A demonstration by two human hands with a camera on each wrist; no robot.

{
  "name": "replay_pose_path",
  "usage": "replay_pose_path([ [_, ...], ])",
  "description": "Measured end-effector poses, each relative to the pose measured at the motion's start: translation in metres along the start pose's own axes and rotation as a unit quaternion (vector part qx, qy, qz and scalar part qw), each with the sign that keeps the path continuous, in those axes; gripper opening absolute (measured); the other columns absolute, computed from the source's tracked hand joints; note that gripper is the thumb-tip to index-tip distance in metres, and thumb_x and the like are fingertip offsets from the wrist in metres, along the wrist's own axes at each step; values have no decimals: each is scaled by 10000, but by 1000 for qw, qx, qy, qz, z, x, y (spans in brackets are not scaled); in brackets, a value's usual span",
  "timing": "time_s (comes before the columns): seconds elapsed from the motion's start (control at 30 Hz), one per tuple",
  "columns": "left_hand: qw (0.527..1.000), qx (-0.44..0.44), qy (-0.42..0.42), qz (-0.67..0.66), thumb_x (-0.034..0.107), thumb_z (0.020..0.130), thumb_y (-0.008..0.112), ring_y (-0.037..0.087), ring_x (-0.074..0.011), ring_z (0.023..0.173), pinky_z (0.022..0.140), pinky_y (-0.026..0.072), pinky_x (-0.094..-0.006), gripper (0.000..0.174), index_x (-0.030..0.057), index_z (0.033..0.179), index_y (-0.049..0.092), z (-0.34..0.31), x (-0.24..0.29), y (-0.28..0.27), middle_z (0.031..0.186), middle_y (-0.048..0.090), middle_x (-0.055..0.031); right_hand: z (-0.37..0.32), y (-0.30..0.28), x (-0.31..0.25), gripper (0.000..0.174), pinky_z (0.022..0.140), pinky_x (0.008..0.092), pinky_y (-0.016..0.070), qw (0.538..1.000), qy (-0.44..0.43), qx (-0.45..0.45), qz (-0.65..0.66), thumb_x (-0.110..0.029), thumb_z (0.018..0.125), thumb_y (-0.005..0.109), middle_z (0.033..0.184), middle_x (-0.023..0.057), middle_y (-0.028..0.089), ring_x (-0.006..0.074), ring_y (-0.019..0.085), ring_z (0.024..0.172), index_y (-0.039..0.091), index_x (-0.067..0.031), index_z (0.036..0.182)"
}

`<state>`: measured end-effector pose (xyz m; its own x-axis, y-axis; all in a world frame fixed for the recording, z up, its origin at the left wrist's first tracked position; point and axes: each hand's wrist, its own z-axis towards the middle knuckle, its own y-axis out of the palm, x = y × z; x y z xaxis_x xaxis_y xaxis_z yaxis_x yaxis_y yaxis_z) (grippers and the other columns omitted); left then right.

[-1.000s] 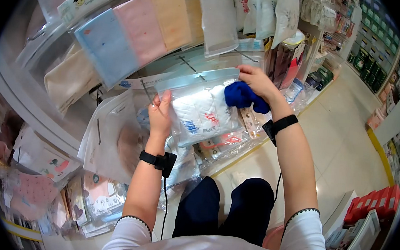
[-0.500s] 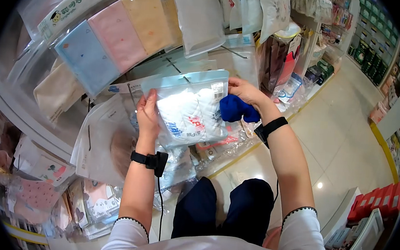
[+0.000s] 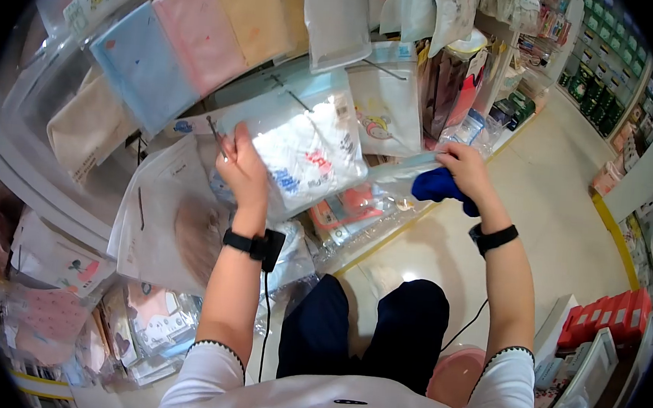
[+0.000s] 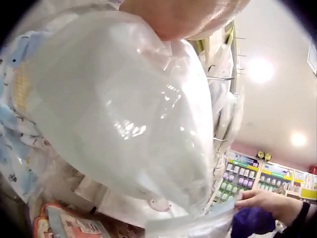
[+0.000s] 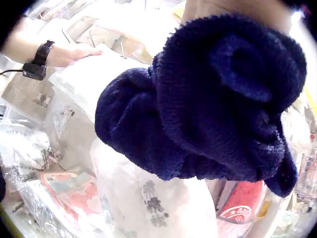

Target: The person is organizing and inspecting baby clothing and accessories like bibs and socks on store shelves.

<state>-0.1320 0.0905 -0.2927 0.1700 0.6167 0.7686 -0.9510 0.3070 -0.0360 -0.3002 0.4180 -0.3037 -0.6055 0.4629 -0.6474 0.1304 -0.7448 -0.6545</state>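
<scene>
My left hand (image 3: 245,171) grips the left edge of a clear plastic package (image 3: 319,150) holding folded white cloth with red and blue print. Its pale translucent back (image 4: 124,109) fills much of the left wrist view. Farther right, my right hand (image 3: 463,169) pinches the end of a translucent plastic bag (image 3: 402,168), seen nearly edge-on. A dark blue fuzzy cloth (image 5: 213,104) is bunched in the same hand and hides most of it in the right wrist view. Below it, a whitish bag (image 5: 153,203) with dark characters is visible.
Metal display hooks (image 3: 293,94) stick out around the package. Pastel folded cloths (image 3: 198,37) hang above on the left, beside bagged goods (image 3: 333,24). Lower down are more wrapped items (image 3: 349,213). Red boxes (image 3: 605,318) stand at right, and a pink stool (image 3: 455,375) is near my legs.
My right hand has moved right with the blue cloth, away from the white-cloth package, and now stretches a plastic bag end. The package remains in my left hand, tilted more.
</scene>
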Motion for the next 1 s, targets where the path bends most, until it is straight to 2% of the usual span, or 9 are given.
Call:
replay_pose_path([
  [0.2, 993, 95, 39, 65, 222, 887, 490, 524, -442, 935, 784, 411, -429, 358, -125, 971, 502, -6, -4, 27, 978, 550, -326, -40, -52, -34, 148, 630, 260, 425, 995, 60, -59, 47, -136, 793, 577, 692, 45, 569, 130, 532, 660, 597, 7, 827],
  [0.3, 992, 80, 47, 81, 225, 886, 497, 501, -444, 967, 854, 389, -403, 420, -144, 1078, 444, -12, 6, 24, 987, 543, -324, -51, -62, -66, 129, 618, 223, 410, 984, 83, -98, 120, -126, 813, 573, 683, -13, 540, 72, 498, 664, 595, 1, 809],
  [0.43, 985, 68, 8, -160, 224, 897, 510, 461, -276, 1063, 921, 348, -356, 430, -73, 1191, 409, -25, -13, 20, 1190, 447, -181, -55, -53, -105, 133, 600, 194, 394, 972, 94, -122, 177, -138, 824, 578, 705, -35, 542, 42, 484, 660, 600, -8, 834],
  [0.53, 993, -22, -56, -102, 248, 928, 450, 352, -262, 1173, 996, 281, -355, 531, -54, 1315, 249, -52, -3, -15, 1301, 279, -181, -50, -38, -130, 127, 572, 177, 375, 961, 103, -122, 225, -145, 828, 588, 694, -45, 531, 30, 473, 639, 609, -19, 832],
  [0.6, 986, -85, -100, -102, 345, 968, 320, 339, -223, 1237, 1031, 242, -329, 492, -20, 1296, 360, -76, 14, -44, 1312, 377, -142, -41, -24, -138, 130, 560, 177, 375, 949, 96, -111, 279, -148, 829, 598, 678, -48, 526, 29, 472, 625, 613, -20, 817],
  [0.7, 843, -259, -195, -430, 593, 902, 180, 382, -219, 1213, 1033, 247, -363, 739, -4, 1277, 401, -104, 27, -81, 1286, 451, -117, -21, -8, -151, 147, 559, 182, 390, 949, 60, -78, 298, -155, 826, 608, 684, -41, 542, 34, 483, 621, 621, -9, 835],
  [0.77, 823, -274, -134, -480, 495, 930, 322, 454, -176, 1105, 952, 331, -310, 598, 2, 1249, 434, -104, 32, -88, 1210, 500, -94, -9, 2, -158, 162, 560, 186, 398, 943, 59, -69, 320, -159, 823, 613, 691, -34, 551, 37, 490, 622, 623, 1, 845],
  [0.83, 926, -267, -95, -249, 330, 917, 491, 485, -115, 977, 832, 385, -248, 433, 13, 1211, 468, -90, 40, -87, 1124, 533, -63, 3, 12, -162, 178, 561, 191, 406, 932, 77, -75, 345, -164, 822, 618, 699, -27, 559, 40, 496, 626, 625, 12, 852],
  [1.0, 934, -130, -149, -299, 169, 892, 555, 489, -44, 789, 711, 397, -195, 231, -10, 1037, 572, -58, 42, -53, 910, 589, 4, 23, 37, -153, 165, 535, 180, 384, 929, 59, -27, 363, -157, 810, 638, 696, -37, 554, 37, 477, 595, 624, 6, 833],
])
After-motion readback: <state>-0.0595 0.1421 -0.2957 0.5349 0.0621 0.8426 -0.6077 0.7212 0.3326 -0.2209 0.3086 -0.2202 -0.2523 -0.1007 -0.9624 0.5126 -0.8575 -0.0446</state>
